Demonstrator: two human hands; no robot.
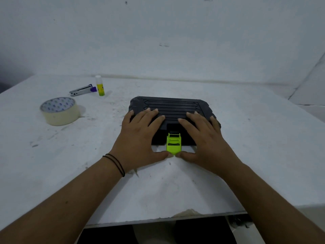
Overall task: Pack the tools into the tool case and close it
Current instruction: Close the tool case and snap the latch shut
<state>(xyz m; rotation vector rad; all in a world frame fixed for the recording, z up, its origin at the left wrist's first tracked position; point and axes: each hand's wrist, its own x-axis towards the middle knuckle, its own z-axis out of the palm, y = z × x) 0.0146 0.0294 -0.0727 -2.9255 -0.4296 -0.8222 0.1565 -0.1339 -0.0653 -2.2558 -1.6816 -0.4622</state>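
A black ribbed tool case (173,106) lies flat on the white table with its lid down. Its lime-green latch (173,144) sticks out from the near edge, flipped toward me. My left hand (140,136) lies flat on the lid's left part, fingers straight. My right hand (204,138) lies flat on the lid's right part. Both thumbs touch the tip of the green latch from either side. No loose tools show; the case's inside is hidden.
A roll of cream tape (59,110) sits at the left. Behind it lie a grey stapler (81,89) with a purple end and an upright yellow glue stick (100,85). The table's near edge (158,220) runs below my forearms; a wall stands close behind.
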